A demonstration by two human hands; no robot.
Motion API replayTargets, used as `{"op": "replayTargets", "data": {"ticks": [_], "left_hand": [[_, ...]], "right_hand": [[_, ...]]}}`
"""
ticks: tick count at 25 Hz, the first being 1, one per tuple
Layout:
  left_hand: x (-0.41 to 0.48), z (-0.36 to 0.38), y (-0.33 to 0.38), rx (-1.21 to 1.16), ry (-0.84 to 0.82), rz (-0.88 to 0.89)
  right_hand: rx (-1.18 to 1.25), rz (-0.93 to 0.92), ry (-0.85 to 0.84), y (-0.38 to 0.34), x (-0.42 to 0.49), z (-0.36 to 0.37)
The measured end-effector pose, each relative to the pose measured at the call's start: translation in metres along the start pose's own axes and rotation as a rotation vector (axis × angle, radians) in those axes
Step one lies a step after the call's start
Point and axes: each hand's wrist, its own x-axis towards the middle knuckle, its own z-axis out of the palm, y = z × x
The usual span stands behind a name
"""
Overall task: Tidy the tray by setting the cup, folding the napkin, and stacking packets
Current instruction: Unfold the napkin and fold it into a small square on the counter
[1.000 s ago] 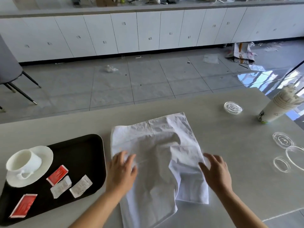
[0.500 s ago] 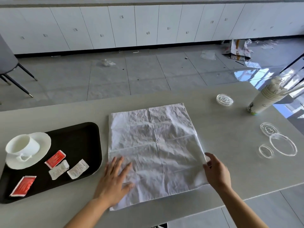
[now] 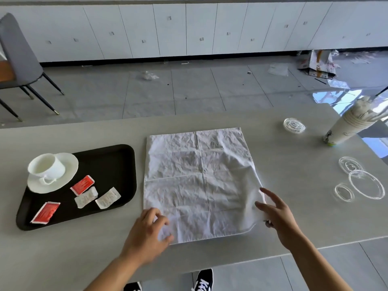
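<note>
A creased white cloth napkin (image 3: pixel 201 181) lies spread flat on the pale grey surface (image 3: pixel 84 259) in the middle of the frame, its fold lines showing as a grid. The left hand (image 3: pixel 147 229) sits on the napkin's lower left corner with the fingers curled, the cloth pinched between fingertips and thumb. The right hand (image 3: pixel 277 217) is at the lower right corner, with its index and middle fingers stretched loosely over the napkin's right edge. That corner is slightly turned up against the palm, but it is not clear whether this hand actually grips the cloth.

Just left of the napkin, apart from it, is a black rectangular plastic tray (image 3: pixel 109 164). In the tray's upper left stands a white ceramic cup (image 3: pixel 47 166), upright on a round white saucer (image 3: pixel 67 166). Four packets lie loose and unstacked on the tray. One red packet (image 3: pixel 82 184) lies just beside the saucer and a second red packet (image 3: pixel 45 213) near the tray's lower left corner. Two white paper packets (image 3: pixel 86 197) (image 3: pixel 108 197) lie side by side between them.

At the right of the frame a stack of white paper cups (image 3: pixel 346 129) stands on the surface, with a clear plastic lid (image 3: pixel 294 125) near it. Three more clear lids (image 3: pixel 350 164) (image 3: pixel 366 186) (image 3: pixel 344 192) are grouped lower down. A grey chair (image 3: pixel 19 53) stands in the upper left, before a row of white cabinets (image 3: pixel 201 28).
</note>
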Motion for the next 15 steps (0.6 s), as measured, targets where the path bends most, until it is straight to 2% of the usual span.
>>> {"op": "replayTargets", "data": {"ticks": [3,5,7,10,15], "left_hand": [[-0.025,-0.005,-0.008,0.130,-0.125,0.112],[-0.033,-0.007,-0.016,0.191,-0.099,0.174],[-0.036,-0.007,-0.022,0.227,-0.055,0.215],[-0.035,-0.005,-0.023,0.262,0.003,0.231],[-0.017,-0.020,-0.011,0.110,0.047,-0.006]], "right_hand": [[-0.097,-0.048,0.125,0.004,-0.005,-0.007],[-0.371,-0.125,0.242,0.007,-0.007,-0.010],[-0.572,-0.169,0.270,0.009,-0.009,-0.012],[-0.585,-0.172,0.231,0.019,-0.008,-0.021],[-0.466,-0.105,0.191,0.030,-0.007,-0.031]]}}
